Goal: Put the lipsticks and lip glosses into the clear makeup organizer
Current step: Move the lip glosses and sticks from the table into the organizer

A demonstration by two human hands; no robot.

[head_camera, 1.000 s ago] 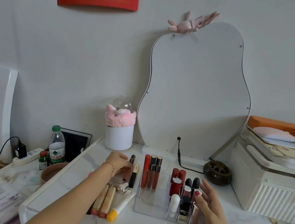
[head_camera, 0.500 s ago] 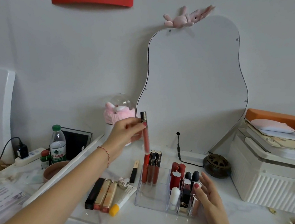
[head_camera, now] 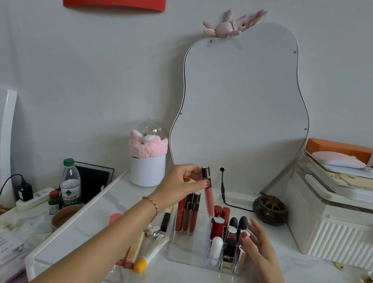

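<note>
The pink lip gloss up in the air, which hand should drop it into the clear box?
The left hand. It already pinches the lip gloss near its cap, tilted above the organizer. The right hand holds nothing and rests open against the organizer's right side.

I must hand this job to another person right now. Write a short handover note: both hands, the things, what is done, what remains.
Left hand pinches a pink lip gloss by its dark cap, tilted, above the clear organizer.
Right hand rests open against the organizer's right side.
Done: three tall glosses and several lipsticks stand inside.
Left: lower the held gloss in, then the tubes lying on the table to the left.
</note>
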